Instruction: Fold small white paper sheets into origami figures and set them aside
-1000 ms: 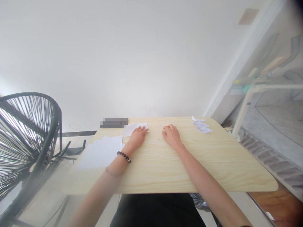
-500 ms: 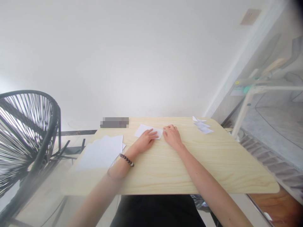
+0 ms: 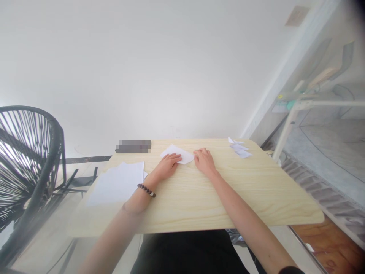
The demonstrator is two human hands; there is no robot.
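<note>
A white sheet of paper (image 3: 186,155), folded and partly lifted into a curve, lies towards the far side of the wooden table (image 3: 188,198). My left hand (image 3: 167,166) rests on its near left part, fingers stretched out flat. At the paper's right corner, the curled fingers of my right hand (image 3: 204,161) pinch the tip. Part of the paper's near edge is hidden under my left fingers.
Loose white sheets (image 3: 116,184) are spread on the left of the table. Several small folded paper pieces (image 3: 241,148) sit at the far right. A blurred dark item (image 3: 133,147) lies at the back left. A black corded chair (image 3: 34,152) stands on the left.
My left hand has slid left across the paper, baring more of its middle. The paper's right part now bows into a curve at my right fingers. The view has shifted slightly.
</note>
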